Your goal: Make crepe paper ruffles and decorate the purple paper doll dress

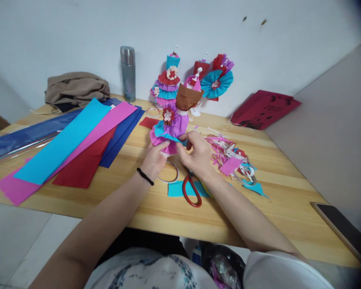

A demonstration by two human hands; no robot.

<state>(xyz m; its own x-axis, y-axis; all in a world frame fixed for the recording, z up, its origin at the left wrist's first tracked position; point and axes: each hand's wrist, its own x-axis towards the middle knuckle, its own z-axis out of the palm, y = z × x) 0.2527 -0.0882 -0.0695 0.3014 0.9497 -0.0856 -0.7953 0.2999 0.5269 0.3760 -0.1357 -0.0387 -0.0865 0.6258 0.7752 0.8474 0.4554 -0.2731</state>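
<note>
A small dress form wears a crepe paper dress (182, 123) with a brown top, purple skirt and a blue-and-pink ruffle (160, 132). A purple and red paper flower (169, 115) sits at its side. My left hand (155, 158) grips the skirt's lower left edge, thumb on the paper. On the right, my right hand (197, 152) pinches the blue ruffle between thumb and fingers. Just below it lie red-handled scissors (186, 196), their blades mostly hidden. A blue paper strip (176, 189) and a ring of narrow ribbon or tape (178, 172) are close by.
Crepe paper sheets (69, 136) are fanned out at left. Paper scraps (228, 154) are heaped at right. Behind stand a flask (128, 74) and other dressed forms (168, 82). A dark red paper bag (264, 110), brown cloth (76, 88) and phone (339, 228) lie around the table.
</note>
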